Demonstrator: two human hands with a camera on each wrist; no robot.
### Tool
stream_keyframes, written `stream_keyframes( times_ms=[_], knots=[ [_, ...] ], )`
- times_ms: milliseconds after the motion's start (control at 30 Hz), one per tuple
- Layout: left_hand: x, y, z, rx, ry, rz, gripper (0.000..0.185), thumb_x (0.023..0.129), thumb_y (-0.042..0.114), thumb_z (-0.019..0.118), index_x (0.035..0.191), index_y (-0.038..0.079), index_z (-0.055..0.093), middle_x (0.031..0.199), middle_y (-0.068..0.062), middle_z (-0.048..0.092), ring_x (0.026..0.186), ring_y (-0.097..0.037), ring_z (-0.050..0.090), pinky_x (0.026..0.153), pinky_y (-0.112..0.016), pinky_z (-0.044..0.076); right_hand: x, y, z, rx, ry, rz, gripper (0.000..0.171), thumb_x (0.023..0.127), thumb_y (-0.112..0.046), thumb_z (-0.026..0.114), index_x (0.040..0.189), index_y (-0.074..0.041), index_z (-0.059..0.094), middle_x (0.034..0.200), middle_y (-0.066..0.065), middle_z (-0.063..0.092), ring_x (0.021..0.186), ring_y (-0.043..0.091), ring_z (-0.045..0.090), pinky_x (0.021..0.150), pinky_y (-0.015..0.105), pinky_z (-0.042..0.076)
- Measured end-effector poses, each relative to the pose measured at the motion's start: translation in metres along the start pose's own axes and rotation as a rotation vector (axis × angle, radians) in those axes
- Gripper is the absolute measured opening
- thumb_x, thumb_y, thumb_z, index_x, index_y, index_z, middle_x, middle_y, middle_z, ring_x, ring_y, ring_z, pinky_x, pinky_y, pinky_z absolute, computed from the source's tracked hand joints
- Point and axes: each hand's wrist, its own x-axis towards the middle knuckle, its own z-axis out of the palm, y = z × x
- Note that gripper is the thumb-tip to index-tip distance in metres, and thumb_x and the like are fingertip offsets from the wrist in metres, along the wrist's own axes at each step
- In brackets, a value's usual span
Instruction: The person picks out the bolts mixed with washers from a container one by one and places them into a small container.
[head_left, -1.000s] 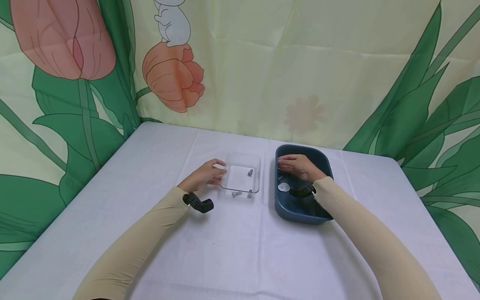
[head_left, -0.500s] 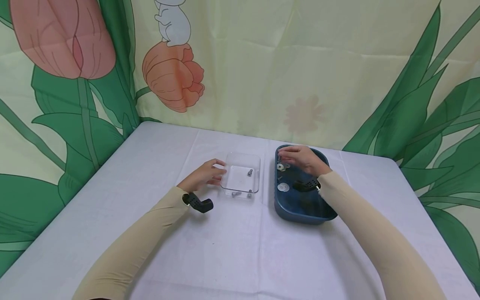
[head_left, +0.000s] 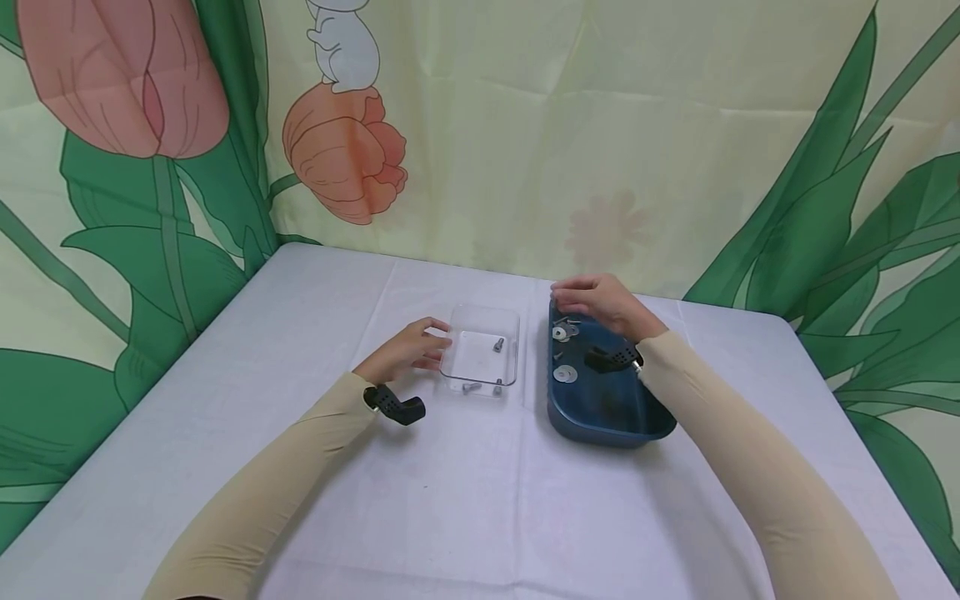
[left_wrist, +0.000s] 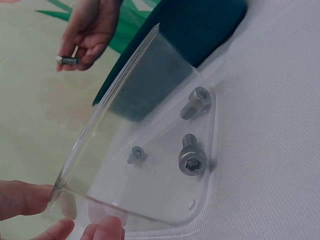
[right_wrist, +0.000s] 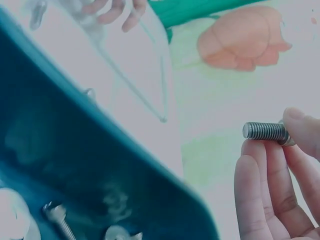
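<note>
Right grip (head_left: 603,304) pinches threaded, cylindrical metal bolt (right_wrist: 266,131); left grip (head_left: 405,352) relaxed, fingertips (left_wrist: 109,228) touching smooth, round-cornered clear plastic box (head_left: 476,360).

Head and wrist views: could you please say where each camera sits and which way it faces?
Head: worn there, facing forward and down at clear box and blue bin; left hand, right hand, sleeves show.
Left wrist: worn there, facing clear box; both hands show.
Right wrist: worn there, facing past blue bin; both hands show.
Wrist views share the pinched bolt.
</note>
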Motion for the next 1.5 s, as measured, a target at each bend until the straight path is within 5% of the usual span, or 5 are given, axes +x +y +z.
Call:
stream_keyframes(
  times_ms=[367, 767, 1000, 1333, 1500],
  knots=[
    [0.001, 0.001, 0.000, -0.004, 0.004, -0.006, 0.043, 0.096, 0.019, 0.052, 0.136, 0.008, 0.039, 0.133, -0.019, 0.045, 0.110, -0.027, 0.055, 0.084, -0.027, 0.054, -0.003, -0.023, 0.016, 0.034, -0.028, -0.056, 0.047, 0.089, -0.021, 0.065, 0.127, 0.004, 0.053, 0.118, 0.009, 0.061, 0.093, 0.008, 0.064, 0.090, 0.022, 0.051],
    [0.002, -0.001, -0.001, 0.006, 0.002, -0.002, 0.044, 0.096, 0.020, 0.053, 0.135, 0.008, 0.039, 0.133, -0.018, 0.045, 0.109, -0.027, 0.055, 0.086, -0.029, 0.054, 0.000, -0.038, 0.043, 0.004, -0.081, -0.160, 0.038, 0.088, -0.014, 0.065, 0.121, 0.004, 0.059, 0.111, 0.007, 0.066, 0.102, 0.021, 0.064, 0.096, 0.030, 0.050],
    [0.004, 0.000, 0.001, -0.011, 0.007, -0.015, 0.043, 0.096, 0.019, 0.053, 0.135, 0.008, 0.040, 0.132, -0.018, 0.046, 0.111, -0.027, 0.055, 0.086, -0.029, 0.054, 0.005, -0.040, 0.061, -0.049, -0.091, -0.166, 0.038, 0.087, -0.016, 0.066, 0.120, 0.002, 0.060, 0.117, 0.013, 0.065, 0.101, 0.019, 0.065, 0.100, 0.037, 0.047],
    [0.003, 0.000, 0.000, -0.003, -0.004, 0.001, 0.044, 0.096, 0.020, 0.052, 0.136, 0.008, 0.039, 0.134, -0.019, 0.046, 0.115, -0.031, 0.054, 0.093, -0.034, 0.052, 0.009, -0.036, 0.081, -0.073, -0.126, -0.177, 0.032, 0.087, -0.013, 0.067, 0.116, 0.000, 0.064, 0.115, 0.015, 0.065, 0.110, 0.036, 0.059, 0.100, 0.040, 0.047],
    [0.003, -0.002, 0.000, 0.002, -0.002, 0.002, 0.044, 0.096, 0.021, 0.053, 0.136, 0.008, 0.039, 0.134, -0.019, 0.047, 0.116, -0.032, 0.054, 0.095, -0.036, 0.050, 0.013, -0.029, 0.087, -0.095, -0.124, -0.146, 0.032, 0.085, -0.016, 0.069, 0.114, -0.003, 0.065, 0.115, 0.013, 0.066, 0.109, 0.032, 0.061, 0.102, 0.041, 0.046]
  ],
)
